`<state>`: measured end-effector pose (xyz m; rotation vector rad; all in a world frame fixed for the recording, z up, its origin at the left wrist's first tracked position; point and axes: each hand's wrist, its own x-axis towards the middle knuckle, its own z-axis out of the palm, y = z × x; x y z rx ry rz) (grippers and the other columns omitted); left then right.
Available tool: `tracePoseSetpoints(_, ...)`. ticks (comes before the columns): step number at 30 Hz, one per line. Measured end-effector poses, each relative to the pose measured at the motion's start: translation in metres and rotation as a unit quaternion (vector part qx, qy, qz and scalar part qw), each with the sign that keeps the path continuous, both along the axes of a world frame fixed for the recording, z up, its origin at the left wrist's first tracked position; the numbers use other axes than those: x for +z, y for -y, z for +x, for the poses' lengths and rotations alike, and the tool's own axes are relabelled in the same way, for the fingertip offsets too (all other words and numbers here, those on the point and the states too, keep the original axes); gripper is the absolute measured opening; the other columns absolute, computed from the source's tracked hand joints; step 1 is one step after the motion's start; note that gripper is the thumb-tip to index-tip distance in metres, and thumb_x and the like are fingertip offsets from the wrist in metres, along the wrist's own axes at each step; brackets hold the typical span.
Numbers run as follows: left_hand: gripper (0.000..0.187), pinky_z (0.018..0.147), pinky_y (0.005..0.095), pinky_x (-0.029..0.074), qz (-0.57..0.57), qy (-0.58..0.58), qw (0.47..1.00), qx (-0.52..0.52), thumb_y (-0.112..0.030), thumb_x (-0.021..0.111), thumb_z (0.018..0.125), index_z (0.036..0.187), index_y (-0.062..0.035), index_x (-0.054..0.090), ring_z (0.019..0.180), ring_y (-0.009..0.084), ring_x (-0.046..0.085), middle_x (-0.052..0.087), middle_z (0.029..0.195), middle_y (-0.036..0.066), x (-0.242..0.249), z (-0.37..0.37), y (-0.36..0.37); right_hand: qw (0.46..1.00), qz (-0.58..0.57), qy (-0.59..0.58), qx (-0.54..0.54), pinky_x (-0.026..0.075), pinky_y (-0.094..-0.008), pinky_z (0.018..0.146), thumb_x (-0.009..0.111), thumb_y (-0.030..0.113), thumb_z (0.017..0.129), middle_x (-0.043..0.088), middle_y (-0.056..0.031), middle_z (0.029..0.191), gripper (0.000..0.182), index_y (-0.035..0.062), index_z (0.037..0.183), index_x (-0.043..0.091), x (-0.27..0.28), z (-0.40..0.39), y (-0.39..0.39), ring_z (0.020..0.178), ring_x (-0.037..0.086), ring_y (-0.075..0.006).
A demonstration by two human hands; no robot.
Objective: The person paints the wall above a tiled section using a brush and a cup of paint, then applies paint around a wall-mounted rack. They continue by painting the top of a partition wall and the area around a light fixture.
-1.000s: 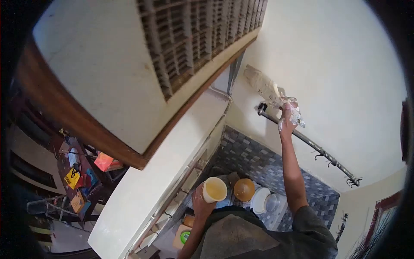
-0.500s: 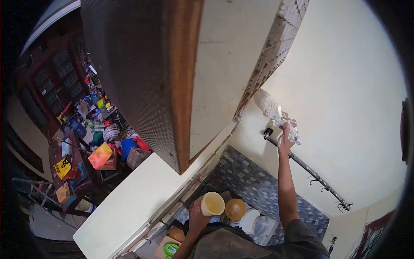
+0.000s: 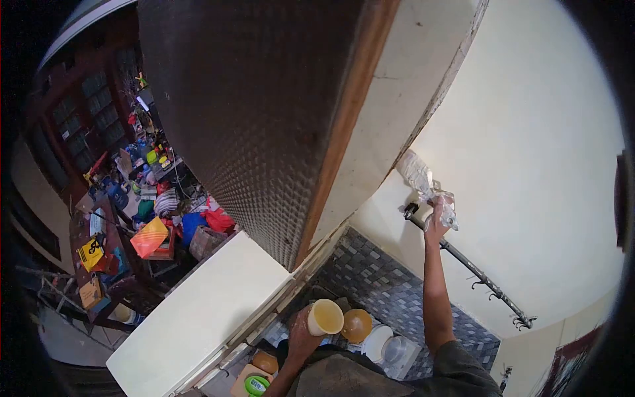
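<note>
My left hand (image 3: 301,339) grips a pale yellow cup (image 3: 325,317) low in front of my body. The inside of the cup looks yellowish; what it contains I cannot make out clearly. My right arm is stretched up along the cream wall (image 3: 529,165). In my right hand (image 3: 436,221) is a crumpled, shiny, whitish plastic bag (image 3: 418,173), its long end lying close to the wall beside the wall's rough edge. A dark rail (image 3: 468,266) with hooks runs just below that hand.
A dark lattice panel (image 3: 258,119) with a wooden edge hangs at upper middle. A white ledge (image 3: 205,311) juts out at left. Below are a brown round bowl (image 3: 358,325), white containers (image 3: 378,342) and grey mosaic tiles (image 3: 377,268). Cluttered belongings (image 3: 159,198) fill the room beyond.
My view has shifted slightly, so the lattice panel appears farther right and wider. The plastic bag sits slightly lower in view. Both hands keep their hold.
</note>
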<state>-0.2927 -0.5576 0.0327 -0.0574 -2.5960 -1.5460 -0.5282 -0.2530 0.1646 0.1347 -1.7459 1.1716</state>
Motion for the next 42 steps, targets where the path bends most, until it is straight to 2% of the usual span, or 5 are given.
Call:
tracePoseSetpoints(12,0.078,0.093,0.0438,0.042,-0.002,-0.016,1.000,0.018,-0.019,0.084,0.058,0.124,-0.0071,0.046,0.111,0.0338,0.051,0.055,0.117,0.016,-0.010,0.002,0.001,0.997,0.033,-0.027,-0.067,0.042,-0.0270,0.065,0.051,0.018,0.094,0.055,-0.0031,0.077,0.018,0.0015,0.088,0.055,-0.042,-0.010,-0.007,0.069,0.049,-0.0113)
tracePoseSetpoints(16,0.078,0.093,0.0435,0.042,-0.012,0.001,1.000,0.012,-0.018,0.084,0.057,0.124,-0.0066,0.045,0.110,0.0344,0.052,0.055,0.116,0.016,-0.009,0.000,0.001,0.997,-0.001,0.070,0.038,0.043,-0.0344,0.084,0.052,0.010,0.091,0.056,-0.0123,0.102,0.024,-0.0043,0.110,0.055,-0.036,0.002,-0.012,0.095,0.055,-0.0193)
tracePoseSetpoints(21,0.076,0.093,0.0439,0.043,0.005,0.000,1.000,0.018,-0.016,0.083,0.058,0.124,-0.0065,0.046,0.110,0.0348,0.052,0.054,0.117,0.016,-0.012,0.002,-0.002,0.984,0.097,-0.009,-0.148,0.043,-0.0296,0.068,0.051,0.023,0.094,0.058,-0.0058,0.082,0.024,0.0006,0.093,0.058,-0.027,-0.006,-0.003,0.074,0.053,-0.0147)
tracePoseSetpoints(29,0.074,0.091,0.0438,0.043,0.014,-0.013,1.000,0.014,-0.017,0.083,0.059,0.122,-0.0047,0.046,0.109,0.0348,0.052,0.054,0.116,0.017,0.001,0.004,-0.006,0.998,-0.021,0.035,0.041,0.046,-0.0255,0.068,0.054,0.012,0.090,0.058,-0.0075,0.084,0.017,-0.0022,0.099,0.051,-0.024,0.013,0.018,0.076,0.055,-0.0124)
tracePoseSetpoints(42,0.076,0.091,0.0436,0.043,0.013,0.006,1.000,0.007,-0.018,0.084,0.059,0.123,-0.0047,0.045,0.110,0.0350,0.052,0.054,0.117,0.017,-0.004,0.004,-0.006,0.999,-0.032,0.012,0.027,0.045,-0.0275,0.068,0.054,0.012,0.091,0.059,-0.0064,0.085,0.013,-0.0005,0.095,0.055,-0.045,0.005,0.016,0.076,0.054,-0.0117)
